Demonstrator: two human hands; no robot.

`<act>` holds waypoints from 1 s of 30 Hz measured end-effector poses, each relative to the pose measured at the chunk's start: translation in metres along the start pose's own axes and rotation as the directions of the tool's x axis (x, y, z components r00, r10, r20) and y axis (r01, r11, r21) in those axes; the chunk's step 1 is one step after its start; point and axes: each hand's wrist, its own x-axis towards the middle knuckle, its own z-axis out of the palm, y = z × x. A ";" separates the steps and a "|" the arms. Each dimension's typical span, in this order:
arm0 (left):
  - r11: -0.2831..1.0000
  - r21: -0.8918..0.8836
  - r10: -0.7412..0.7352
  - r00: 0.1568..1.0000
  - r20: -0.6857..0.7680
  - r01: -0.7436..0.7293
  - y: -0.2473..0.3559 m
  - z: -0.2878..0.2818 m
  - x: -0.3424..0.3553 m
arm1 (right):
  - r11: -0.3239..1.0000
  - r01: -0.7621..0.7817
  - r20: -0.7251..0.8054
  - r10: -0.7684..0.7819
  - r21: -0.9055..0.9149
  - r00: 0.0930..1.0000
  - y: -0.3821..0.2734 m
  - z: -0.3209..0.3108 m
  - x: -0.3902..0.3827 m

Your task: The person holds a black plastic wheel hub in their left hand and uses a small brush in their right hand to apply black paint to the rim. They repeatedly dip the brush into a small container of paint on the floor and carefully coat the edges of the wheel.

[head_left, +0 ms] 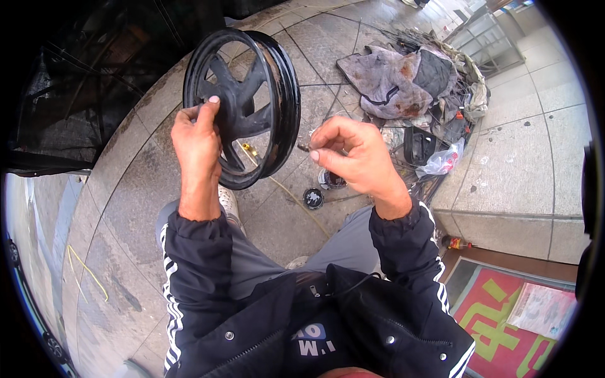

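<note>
My left hand [196,142] grips a black spoked wheel rim [242,120] near its hub, thumb on the front, and holds it up off the ground, tilted on edge. To the right of the rim, my right hand [358,151] is closed in a pinch. A small dark piece [304,148] pokes out from its fingertips, close to the rim's outer edge; its kind cannot be made out. Below that hand stands a dark open container [331,179], partly hidden by the hand. Beside it lies a round black lid or shallow cup [313,198] with whitish smears inside.
A thin hose [291,194] with a brass fitting [250,150] runs over the tiles behind the rim. Stained cloths [400,79] are heaped at the far right, near a black case [418,146] and a plastic bag [443,161]. A red signboard [485,315] lies at the lower right.
</note>
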 end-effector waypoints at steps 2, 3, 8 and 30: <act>1.000 -0.007 -0.004 1.000 0.005 0.004 -0.001 0.001 -0.001 | 0.989 0.064 -0.168 -0.040 0.136 0.985 0.000 0.000 0.012; 1.000 -0.007 -0.006 1.000 0.001 0.006 -0.002 0.001 -0.002 | 0.987 0.066 -0.196 -0.036 0.149 0.980 -0.002 0.000 0.018; 1.000 -0.004 0.028 1.000 -0.003 -0.028 -0.002 -0.004 0.000 | 0.980 -0.005 0.013 0.008 -0.197 1.000 -0.002 0.013 0.002; 0.978 0.151 0.160 0.983 -0.088 -0.145 -0.012 0.002 0.008 | 0.797 0.206 -0.158 -0.351 -0.568 0.923 -0.009 0.051 -0.007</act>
